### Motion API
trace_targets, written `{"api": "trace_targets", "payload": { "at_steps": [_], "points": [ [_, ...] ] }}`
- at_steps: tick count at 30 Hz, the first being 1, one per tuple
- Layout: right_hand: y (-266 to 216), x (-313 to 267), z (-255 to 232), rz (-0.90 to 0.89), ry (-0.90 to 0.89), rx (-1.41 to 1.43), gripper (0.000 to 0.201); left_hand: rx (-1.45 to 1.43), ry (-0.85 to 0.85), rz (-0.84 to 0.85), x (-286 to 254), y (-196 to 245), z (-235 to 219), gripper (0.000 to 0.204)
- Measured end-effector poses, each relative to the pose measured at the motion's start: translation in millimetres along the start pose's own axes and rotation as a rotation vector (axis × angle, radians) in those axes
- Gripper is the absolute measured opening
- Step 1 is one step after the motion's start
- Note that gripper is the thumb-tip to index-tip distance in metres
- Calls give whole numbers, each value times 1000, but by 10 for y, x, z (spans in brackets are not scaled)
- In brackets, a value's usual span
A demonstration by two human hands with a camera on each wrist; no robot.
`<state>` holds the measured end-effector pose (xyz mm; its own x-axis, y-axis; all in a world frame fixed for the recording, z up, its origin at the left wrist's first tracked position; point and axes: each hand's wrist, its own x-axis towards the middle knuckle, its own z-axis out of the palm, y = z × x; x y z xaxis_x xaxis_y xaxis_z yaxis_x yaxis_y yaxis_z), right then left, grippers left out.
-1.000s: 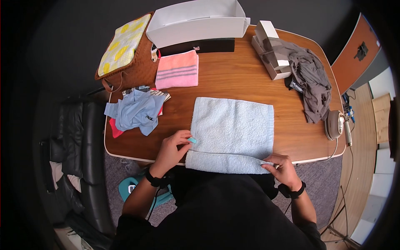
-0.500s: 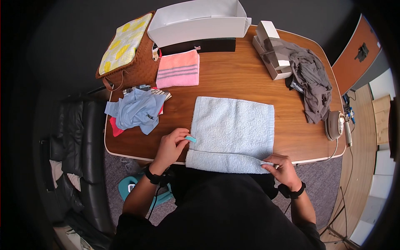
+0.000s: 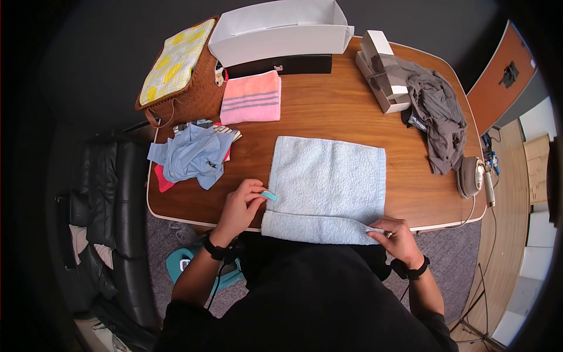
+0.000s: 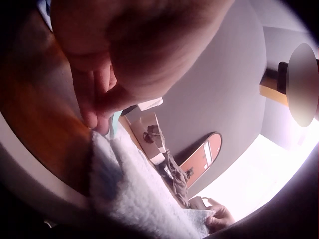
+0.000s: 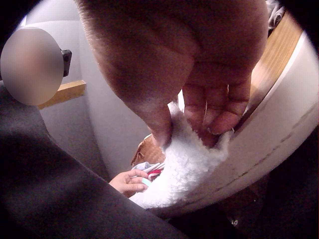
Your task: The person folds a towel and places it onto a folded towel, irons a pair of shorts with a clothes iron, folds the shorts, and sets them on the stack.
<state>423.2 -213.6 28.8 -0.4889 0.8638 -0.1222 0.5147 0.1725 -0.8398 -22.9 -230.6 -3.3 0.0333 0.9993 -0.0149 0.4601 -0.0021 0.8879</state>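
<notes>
A light blue terry towel (image 3: 331,176) lies flat on the wooden table, its near part folded over in a band that reaches past the front edge. At the towel's left edge, my left hand (image 3: 239,208) pinches a small teal tag (image 3: 268,195) between thumb and fingers. My right hand (image 3: 402,239) grips the near right corner of the folded band. In the right wrist view the towel's corner (image 5: 187,159) bunches between thumb and fingers. The left wrist view shows the teal tag (image 4: 115,123) right at the towel's edge (image 4: 107,159), under my thumb.
A pink towel (image 3: 251,97) lies folded behind, near a wicker basket (image 3: 196,97) and a white box (image 3: 281,44). Crumpled clothes (image 3: 196,155) sit at left. Grey fabric (image 3: 440,117) drapes over white boxes (image 3: 375,73) at right, near a corded handheld appliance (image 3: 469,176).
My left hand has shifted slightly up and left with the teal tag, which shows a little farther from the fold. My right hand and the towel have stayed in place.
</notes>
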Motion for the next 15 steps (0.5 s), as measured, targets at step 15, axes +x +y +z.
{"api": "trace_targets", "payload": {
  "at_steps": [15],
  "points": [
    [4, 3, 8, -5, 1, -5, 15, -26, -87, 99, -55, -34, 11, 45]
  ]
}}
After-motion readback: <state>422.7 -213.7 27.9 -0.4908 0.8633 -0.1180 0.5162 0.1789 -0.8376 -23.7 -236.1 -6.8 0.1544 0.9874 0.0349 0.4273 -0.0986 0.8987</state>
